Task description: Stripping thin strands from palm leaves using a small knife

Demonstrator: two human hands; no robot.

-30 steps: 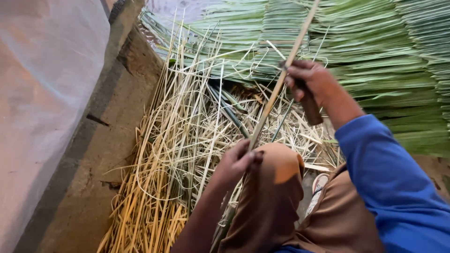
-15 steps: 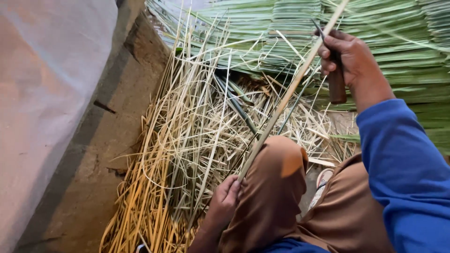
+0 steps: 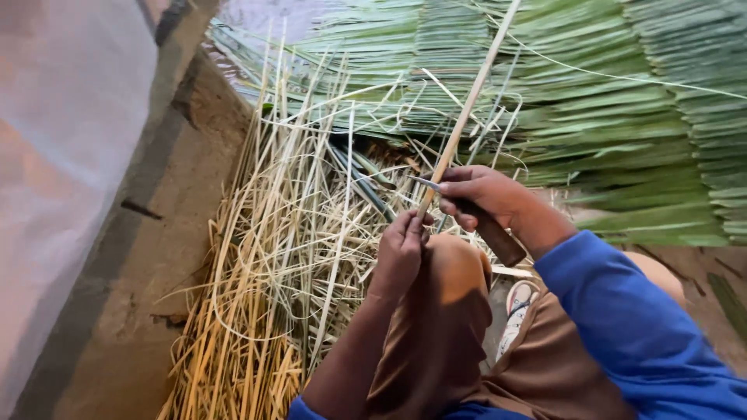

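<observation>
My left hand (image 3: 401,250) grips the lower end of a long pale stick (image 3: 467,109) just above my bent knee (image 3: 459,268). The stick slants up and away to the right over the leaf piles. My right hand (image 3: 484,194) holds a knife with a brown wooden handle (image 3: 494,235); its small blade (image 3: 426,184) rests against the stick right above my left hand. The two hands are almost touching.
A loose heap of yellow and pale strips (image 3: 280,257) lies on the earthen floor (image 3: 148,311) to the left. Stacked green leaf blades (image 3: 622,101) fill the back and right. A pale wall (image 3: 62,155) runs along the left. A shoe (image 3: 515,307) shows under my leg.
My right hand with the knife has come down the stick from high up to just above my left hand. The left hand has shifted up to the knee.
</observation>
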